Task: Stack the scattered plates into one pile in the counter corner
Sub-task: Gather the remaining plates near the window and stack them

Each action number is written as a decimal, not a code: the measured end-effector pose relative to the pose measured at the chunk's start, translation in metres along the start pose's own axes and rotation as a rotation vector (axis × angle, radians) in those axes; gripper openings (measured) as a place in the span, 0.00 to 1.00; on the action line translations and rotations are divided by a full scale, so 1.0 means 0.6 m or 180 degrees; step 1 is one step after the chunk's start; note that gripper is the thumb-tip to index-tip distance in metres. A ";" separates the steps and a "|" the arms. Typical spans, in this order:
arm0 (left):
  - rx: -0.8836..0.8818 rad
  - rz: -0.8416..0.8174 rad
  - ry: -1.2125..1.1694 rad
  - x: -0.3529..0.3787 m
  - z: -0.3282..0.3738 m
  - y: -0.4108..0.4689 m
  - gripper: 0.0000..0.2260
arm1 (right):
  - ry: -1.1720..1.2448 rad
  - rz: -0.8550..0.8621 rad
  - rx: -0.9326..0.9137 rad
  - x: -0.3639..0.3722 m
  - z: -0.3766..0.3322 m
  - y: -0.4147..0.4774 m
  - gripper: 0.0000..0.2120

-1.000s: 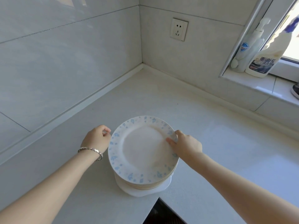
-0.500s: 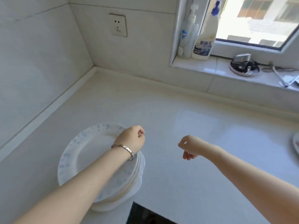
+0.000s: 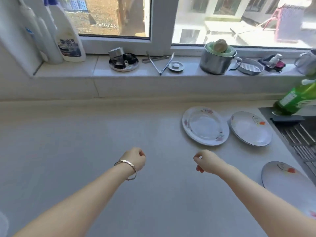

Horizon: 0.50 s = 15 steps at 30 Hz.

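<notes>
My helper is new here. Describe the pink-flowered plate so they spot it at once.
Start at the sink on the right; three plates lie beside it. Two sit side by side nearer the windowsill; the flowered plate is the one farther from the sink. Only its rim has pink flowers; the neighbour plate and the front plate carry an orange mark.

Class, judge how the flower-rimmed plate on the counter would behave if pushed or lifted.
The flower-rimmed plate looks glazed and shiny, so probably rigid, breakable and slippery to pinch. It lies flat on the smooth counter, so a push would likely slide it rather than tip it.
</notes>
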State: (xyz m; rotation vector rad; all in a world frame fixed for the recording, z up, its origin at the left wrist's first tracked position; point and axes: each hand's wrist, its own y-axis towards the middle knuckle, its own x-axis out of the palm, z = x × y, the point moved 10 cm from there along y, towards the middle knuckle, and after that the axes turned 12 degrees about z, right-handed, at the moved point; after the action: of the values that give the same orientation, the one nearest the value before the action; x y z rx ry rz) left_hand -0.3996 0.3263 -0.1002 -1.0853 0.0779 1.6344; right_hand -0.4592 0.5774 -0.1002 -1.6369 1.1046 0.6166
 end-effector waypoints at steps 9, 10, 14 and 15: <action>-0.1690 -0.0309 -0.1961 0.313 0.177 0.054 0.13 | 0.0245 0.0128 0.0378 -0.087 0.256 0.127 0.07; -0.1830 -0.0265 -0.2134 0.329 0.190 0.064 0.13 | 0.0287 0.0139 0.0375 -0.092 0.268 0.142 0.07; -0.2172 0.0060 -0.2837 0.359 0.228 0.101 0.04 | 0.0493 0.0115 0.0445 -0.106 0.298 0.192 0.08; -0.2253 0.0221 -0.2977 0.359 0.228 0.110 0.09 | 0.0532 0.0104 0.0455 -0.105 0.303 0.203 0.08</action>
State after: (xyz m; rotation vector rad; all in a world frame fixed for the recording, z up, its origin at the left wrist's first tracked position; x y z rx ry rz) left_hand -0.5259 0.5362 -0.1971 -0.6943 -1.1507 2.1439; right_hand -0.5734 0.7627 -0.1675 -1.5706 1.2695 0.4171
